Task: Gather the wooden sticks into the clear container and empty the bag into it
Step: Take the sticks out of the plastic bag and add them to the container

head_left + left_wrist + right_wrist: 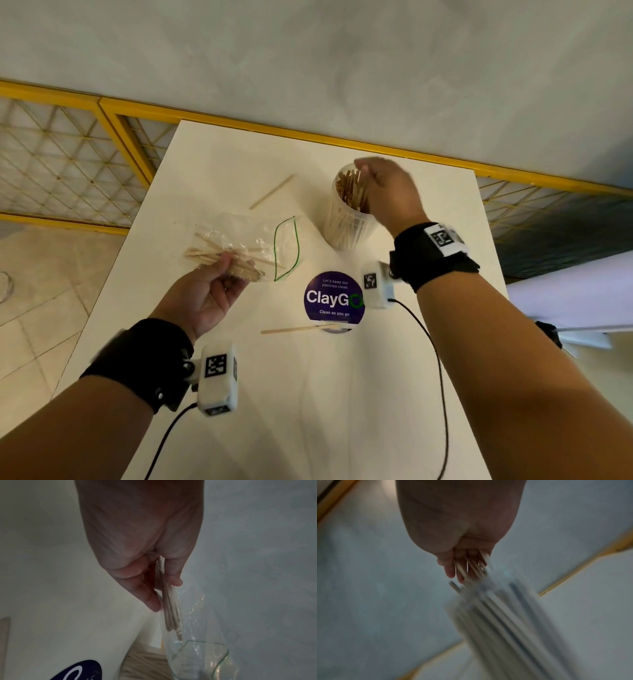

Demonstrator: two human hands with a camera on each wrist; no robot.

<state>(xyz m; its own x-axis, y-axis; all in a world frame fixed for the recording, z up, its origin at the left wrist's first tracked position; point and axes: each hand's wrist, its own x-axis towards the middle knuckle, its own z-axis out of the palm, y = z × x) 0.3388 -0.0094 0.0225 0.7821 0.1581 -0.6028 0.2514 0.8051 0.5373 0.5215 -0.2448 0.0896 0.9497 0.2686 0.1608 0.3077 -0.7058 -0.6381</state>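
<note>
Clear container [346, 219] stands near the table's [212, 161] far edge, crammed with sticks; right hand [387, 195] pinches a bundle at its mouth. Left hand [205, 294] grips the bag [239, 246], mouth gaping. Tilt it early and sticks could spill onto the table.

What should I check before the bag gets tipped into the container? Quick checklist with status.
1. Bag mouth open: ok, green seal gapes toward the clear container.
2. Left hand grips bag and the sticks inside it: ok.
3. Container upright: ok, though packed nearly to the rim.
4. Container mouth free: not ok, right hand is at the rim among the stick tops.
5. Right hand's grip: cannot tell, blurred.
6. Loose sticks gathered: not ok, far stick and near stick lie on the table.
</note>
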